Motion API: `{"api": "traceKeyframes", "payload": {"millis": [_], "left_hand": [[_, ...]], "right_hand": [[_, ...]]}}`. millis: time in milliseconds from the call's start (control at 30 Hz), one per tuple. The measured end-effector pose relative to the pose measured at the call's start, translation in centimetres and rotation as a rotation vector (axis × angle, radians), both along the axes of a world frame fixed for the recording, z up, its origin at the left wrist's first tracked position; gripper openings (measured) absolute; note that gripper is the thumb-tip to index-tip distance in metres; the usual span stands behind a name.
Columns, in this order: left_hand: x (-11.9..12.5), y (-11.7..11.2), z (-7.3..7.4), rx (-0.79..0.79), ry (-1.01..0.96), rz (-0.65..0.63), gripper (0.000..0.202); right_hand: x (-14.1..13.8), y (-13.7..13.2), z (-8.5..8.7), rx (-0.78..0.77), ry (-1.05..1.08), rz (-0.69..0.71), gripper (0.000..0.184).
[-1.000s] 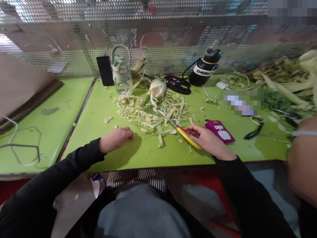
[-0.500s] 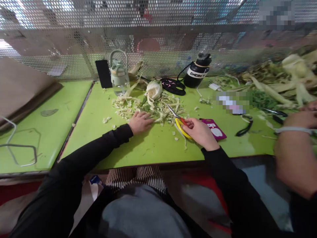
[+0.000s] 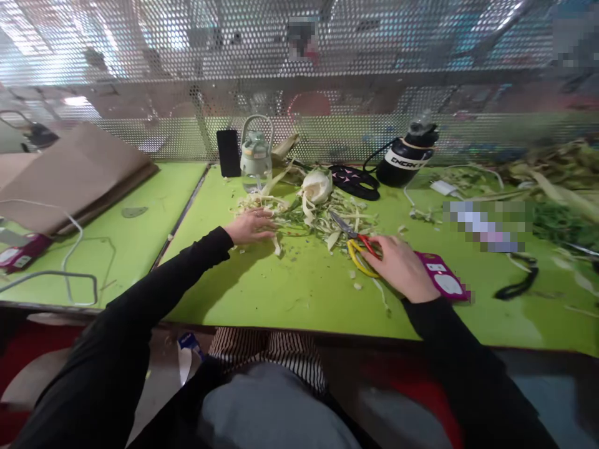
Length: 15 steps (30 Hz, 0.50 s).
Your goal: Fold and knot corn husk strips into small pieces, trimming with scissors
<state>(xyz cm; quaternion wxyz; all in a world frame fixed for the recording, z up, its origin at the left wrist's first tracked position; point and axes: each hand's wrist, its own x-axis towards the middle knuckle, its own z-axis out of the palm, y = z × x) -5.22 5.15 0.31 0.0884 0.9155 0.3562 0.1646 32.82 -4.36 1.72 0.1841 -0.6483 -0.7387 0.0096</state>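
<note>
My left hand (image 3: 253, 226) lies with its fingers stretched out at the left part of the pale shredded scraps (image 3: 355, 209), palm down. In my right hand (image 3: 402, 265) is a pair of scissors (image 3: 362, 252) with red and yellow handles. Its blades point away to the left, low over the scraps, and look nearly closed. Between the hands and farther back sits a round, whitish, leafy bulb (image 3: 317, 187); its exact kind is unclear. Small bits lie scattered on the green table (image 3: 281, 293).
Behind the scraps stand a dark phone (image 3: 228, 154), a pale green bottle (image 3: 256, 163) and a black bottle (image 3: 406, 161). A purple card (image 3: 442, 276) lies beside my right hand. Brown paper (image 3: 88, 178) covers the left, husks (image 3: 561, 187) the right. Perforated metal (image 3: 327, 81) closes off the back.
The view has turned left. Relative to the bulb, my left hand has shifted left and a little away from me. Another person's arm at the right has left the view.
</note>
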Motion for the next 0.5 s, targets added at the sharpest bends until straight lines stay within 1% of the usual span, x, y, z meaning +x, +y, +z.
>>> {"api": "traceKeyframes", "payload": {"millis": [33,100,167,200,300,400,500], "left_hand": [[-0.2,0.1,0.5,-0.015,-0.062,0.014,0.026],[-0.5,0.5,1.5,-0.024,-0.156,0.106,0.022],[-0.4,1.2,2.1,-0.006,-0.191,0.229,0.021],[-0.2,1.7,2.2,0.004,-0.198,0.281,0.021],[0.7,3.3,2.2,0.026,-0.207,0.395,0.028],[2.0,4.8,2.1,0.025,-0.196,0.468,0.032],[3.5,5.8,2.5,-0.001,-0.183,0.484,0.035]], "right_hand": [[-0.2,-0.1,0.2,0.063,-0.01,0.025,0.027],[-1.2,-0.4,0.7,0.176,0.012,0.074,0.03],[-3.2,-0.4,0.9,0.232,0.083,0.142,0.029],[-4.4,-0.2,0.9,0.235,0.102,0.211,0.028],[-8.0,0.4,0.2,0.306,0.115,0.418,0.026],[-10.4,0.9,-0.9,0.322,0.117,0.477,0.024],[-11.2,0.9,-1.9,0.319,0.121,0.506,0.023]]}}
